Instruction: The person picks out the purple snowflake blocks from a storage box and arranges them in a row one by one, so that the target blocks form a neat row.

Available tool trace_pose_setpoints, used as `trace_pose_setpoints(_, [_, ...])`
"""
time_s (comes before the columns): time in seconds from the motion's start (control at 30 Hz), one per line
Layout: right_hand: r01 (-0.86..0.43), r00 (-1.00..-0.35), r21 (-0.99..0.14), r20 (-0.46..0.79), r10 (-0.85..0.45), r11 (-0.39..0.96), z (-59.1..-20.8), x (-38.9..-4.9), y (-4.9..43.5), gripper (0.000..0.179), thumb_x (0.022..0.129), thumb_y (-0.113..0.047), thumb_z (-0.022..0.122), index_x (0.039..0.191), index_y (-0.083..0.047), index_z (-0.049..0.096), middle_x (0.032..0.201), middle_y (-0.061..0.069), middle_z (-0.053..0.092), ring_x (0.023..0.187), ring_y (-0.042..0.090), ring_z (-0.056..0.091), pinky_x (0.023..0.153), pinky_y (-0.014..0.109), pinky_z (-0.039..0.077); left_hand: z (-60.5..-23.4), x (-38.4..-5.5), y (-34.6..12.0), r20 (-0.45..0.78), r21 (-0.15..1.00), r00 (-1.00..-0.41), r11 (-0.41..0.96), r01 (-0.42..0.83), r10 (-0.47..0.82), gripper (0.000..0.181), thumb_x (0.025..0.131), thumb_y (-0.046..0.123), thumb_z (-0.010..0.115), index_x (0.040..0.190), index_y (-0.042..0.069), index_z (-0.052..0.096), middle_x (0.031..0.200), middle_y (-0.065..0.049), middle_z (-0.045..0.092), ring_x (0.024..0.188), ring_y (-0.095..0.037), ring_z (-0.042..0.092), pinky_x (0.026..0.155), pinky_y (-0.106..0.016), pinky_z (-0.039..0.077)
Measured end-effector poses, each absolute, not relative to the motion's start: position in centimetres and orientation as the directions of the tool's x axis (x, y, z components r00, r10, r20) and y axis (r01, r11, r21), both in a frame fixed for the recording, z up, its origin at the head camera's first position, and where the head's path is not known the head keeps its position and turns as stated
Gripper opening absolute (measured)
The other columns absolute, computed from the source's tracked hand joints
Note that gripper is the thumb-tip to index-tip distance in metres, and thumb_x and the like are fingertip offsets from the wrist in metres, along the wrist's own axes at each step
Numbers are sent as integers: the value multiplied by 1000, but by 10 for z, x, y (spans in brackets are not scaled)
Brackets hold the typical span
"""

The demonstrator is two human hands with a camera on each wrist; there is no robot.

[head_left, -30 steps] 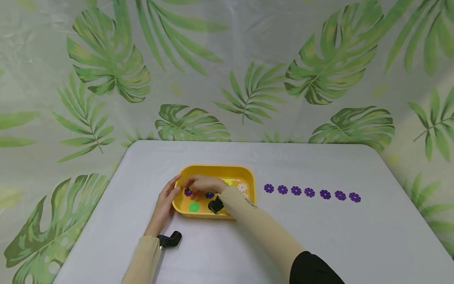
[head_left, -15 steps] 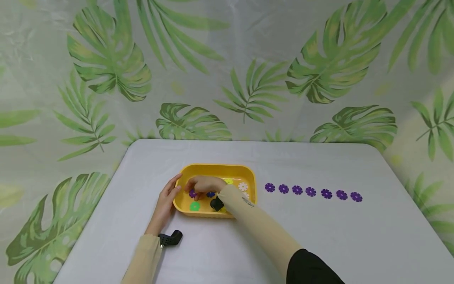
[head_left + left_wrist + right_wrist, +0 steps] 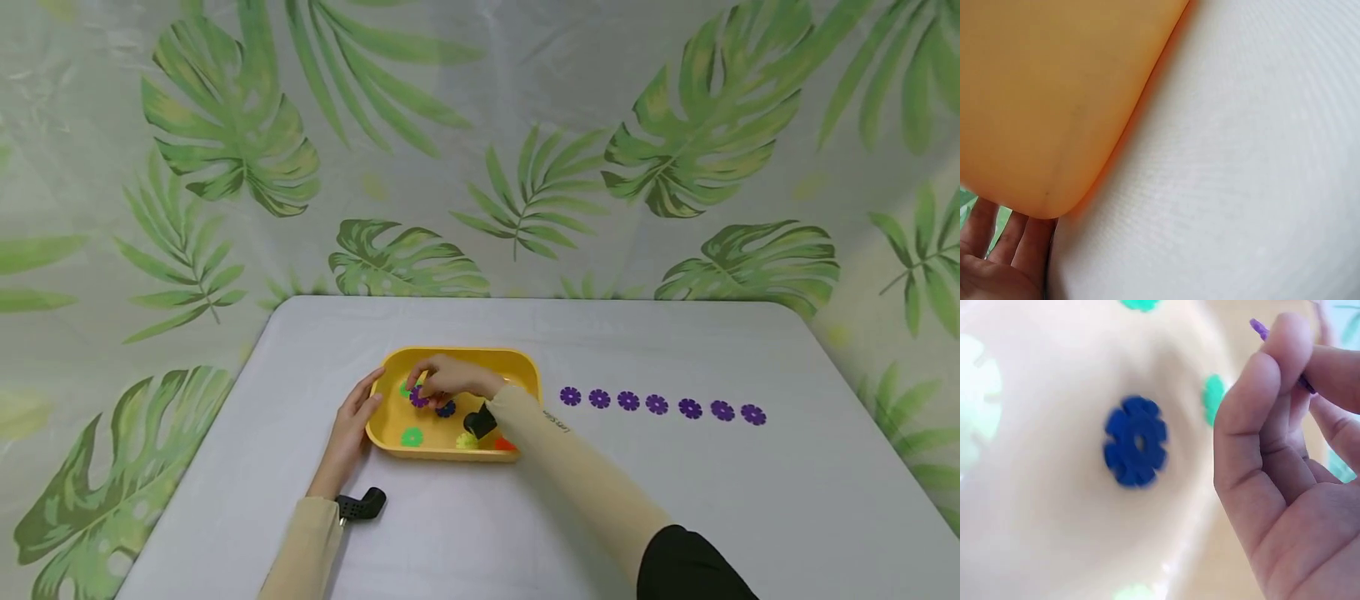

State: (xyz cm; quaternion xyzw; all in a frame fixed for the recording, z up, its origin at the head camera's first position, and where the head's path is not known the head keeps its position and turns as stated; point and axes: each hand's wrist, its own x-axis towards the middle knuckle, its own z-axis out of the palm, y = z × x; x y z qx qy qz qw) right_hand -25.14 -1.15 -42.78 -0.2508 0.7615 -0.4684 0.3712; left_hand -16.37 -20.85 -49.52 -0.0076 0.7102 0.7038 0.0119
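Observation:
A purple flower-shaped plastic disc [image 3: 418, 397] is pinched between the thumb and finger of my right hand [image 3: 450, 377], over the yellow tray [image 3: 465, 357]. In the right wrist view only the edge of this purple disc [image 3: 1260, 329] shows past the fingertips. Below the hand a blue flower-shaped disc [image 3: 1137, 442] lies on the tray floor. My left hand [image 3: 352, 429] rests against the tray's left side. Its fingers lie fairly straight along the outer wall, as the left wrist view shows with the left hand [image 3: 1007, 256] at the tray's corner.
Several purple discs [image 3: 628, 401] lie in a row on the white table [image 3: 645, 492], right of the tray. Inside the tray are green [image 3: 412, 437], yellow [image 3: 467, 441] and red discs [image 3: 505, 445]. The right forearm covers part of the tray.
The right hand has lifted a purple disc from the tray's left part and moved slightly right with it. A green disc beneath has come into view. The left hand stays put.

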Motion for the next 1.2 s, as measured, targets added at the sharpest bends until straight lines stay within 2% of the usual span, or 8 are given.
trace_pose_setpoints(0.13, [-21, -582, -931, -284, -762, 363, -417, -257, 14, 26, 94, 1, 49, 117, 9, 57, 78, 9, 61, 61, 16, 56, 66, 35, 54, -495, -164, -209, -25, 1000, -1000, 4, -25, 8, 44, 103, 20, 44, 146, 17, 39, 155, 1, 24, 141, -12, 18, 112, -31, 24])
trace_pose_setpoints(0.27, [-20, -594, -950, -240, -768, 312, -408, -260, 45, 25, 94, 0, 49, 117, 7, 57, 87, 11, 64, 65, 18, 55, 63, 30, 52, -495, -163, -209, -17, 1000, -1000, -7, -17, 14, 44, 103, 19, 45, 146, 16, 39, 155, 2, 25, 141, -11, 18, 113, -30, 23])
trace_pose_setpoints(0.4, [-20, -644, -950, -227, -731, 312, -401, -260, 79, 26, 95, -3, 51, 118, 6, 57, 90, 11, 64, 68, 24, 55, 60, 24, 52, -494, -163, -208, -16, 1000, -1000, -14, -16, 16, 44, 103, 18, 45, 146, 15, 39, 155, 1, 25, 141, -11, 19, 112, -29, 24])
trace_pose_setpoints(0.47, [-20, -674, -945, -229, -702, 327, -399, -260, 98, 26, 95, -5, 51, 119, 6, 56, 89, 12, 63, 69, 26, 56, 62, 26, 53, -491, -162, -207, -24, 999, -1000, -23, -24, 19, 44, 103, 17, 44, 147, 15, 38, 155, 1, 24, 141, -12, 20, 112, -29, 24])
trace_pose_setpoints(0.67, [10, -741, -941, -234, -630, 338, -409, -260, 160, 31, 96, -9, 51, 122, 8, 52, 89, 16, 62, 70, 23, 57, 71, 38, 56, -493, -162, -207, -25, 999, -1000, -30, -25, 17, 44, 103, 13, 43, 147, 14, 38, 155, 0, 24, 141, -13, 21, 111, -27, 27])
trace_pose_setpoints(0.83, [36, -786, -931, -251, -565, 364, -423, -255, 215, 31, 99, -11, 49, 123, 7, 51, 92, 26, 57, 79, 33, 56, 77, 44, 54, -496, -163, -209, -20, 999, -1000, -25, -20, 17, 44, 103, 15, 43, 147, 15, 39, 155, 0, 25, 140, -13, 22, 111, -27, 27])
trace_pose_setpoints(1.07, [90, -835, -925, -273, -478, 370, -442, -240, 292, 33, 102, -13, 45, 125, 10, 46, 89, 14, 54, 74, 20, 56, 71, 34, 53, -497, -163, -208, -23, 999, -1000, -24, -23, 13, 44, 103, 16, 44, 147, 14, 38, 155, 0, 24, 141, -12, 21, 110, -24, 28])
trace_pose_setpoints(1.2, [119, -857, -922, -282, -432, 368, -446, -228, 329, 36, 102, -13, 45, 127, 13, 43, 89, 13, 54, 74, 19, 56, 68, 31, 53, -497, -164, -208, -20, 999, -1000, -42, -20, 11, 45, 103, 14, 44, 147, 13, 37, 155, -1, 24, 141, -12, 20, 109, -23, 28])
